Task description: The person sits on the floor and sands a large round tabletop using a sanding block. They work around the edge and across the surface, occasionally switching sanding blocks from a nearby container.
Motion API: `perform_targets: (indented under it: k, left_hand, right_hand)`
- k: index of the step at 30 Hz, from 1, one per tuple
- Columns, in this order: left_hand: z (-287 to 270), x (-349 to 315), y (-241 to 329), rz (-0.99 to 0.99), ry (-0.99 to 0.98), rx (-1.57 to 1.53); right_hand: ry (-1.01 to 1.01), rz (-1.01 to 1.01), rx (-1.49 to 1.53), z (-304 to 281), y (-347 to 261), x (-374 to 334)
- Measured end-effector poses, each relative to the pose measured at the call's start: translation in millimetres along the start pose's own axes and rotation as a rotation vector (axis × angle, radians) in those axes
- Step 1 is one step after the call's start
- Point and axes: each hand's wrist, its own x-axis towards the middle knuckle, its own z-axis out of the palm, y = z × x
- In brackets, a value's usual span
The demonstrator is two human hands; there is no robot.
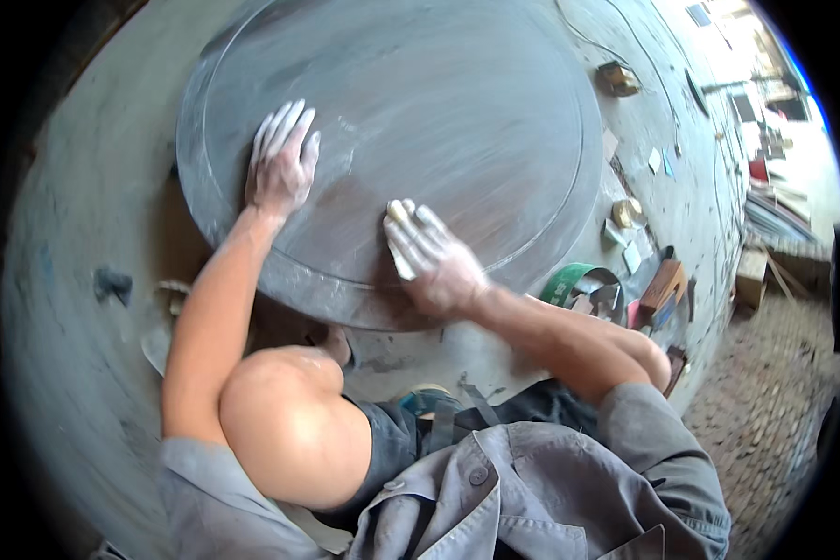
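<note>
Dusty grey floor (75, 364) surrounds a dark round panel (439, 121) in the head view's upper centre. On it, left of centre, the left hand (282, 166) lies flat, grasping nothing; near centre, the right hand (436, 264) covers a pale sheet (401, 263), whether gripped I cannot tell. A green tin (563, 283) sits right of centre.

The person wears a loose grey shirt (532, 467) of creased cloth, with a round button (479, 476) on its front and a flapped pocket (551, 541) at the near edge. The left sleeve (205, 467) and the right sleeve (663, 439) both end around the elbow, wide at the opening; the right one bears a small dark mark. Dark shorts (387, 443) leave the knees bare. Powdery dust coats the fingers of the left hand (283, 168) and right hand (439, 269).
</note>
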Motion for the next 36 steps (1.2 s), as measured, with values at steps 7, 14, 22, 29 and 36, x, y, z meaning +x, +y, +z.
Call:
perform_targets:
  k: [7,14,22,29,36]
  left_hand:
    - [11,4,11,-0.052,0.136,-0.102]
    - [-17,-57,-3,-0.274,0.239,0.085]
    - [-38,-97,-3,-0.615,0.361,0.268]
    - [-12,-106,-32,-0.949,0.473,0.022]
    - [-16,-113,-36,-0.991,0.424,-0.092]
  right_hand:
    - [0.005,0.236,-0.373,-44,86,-29]
    - [-0.137,-0.140,-0.239,-18,28,-9]
    - [-0.090,-0.057,-0.273,11,-36,-7]
    - [-0.034,0.367,-0.064,-59,132,-62]
    - [-0.068,-0.143,-0.093,0,-26,-40]
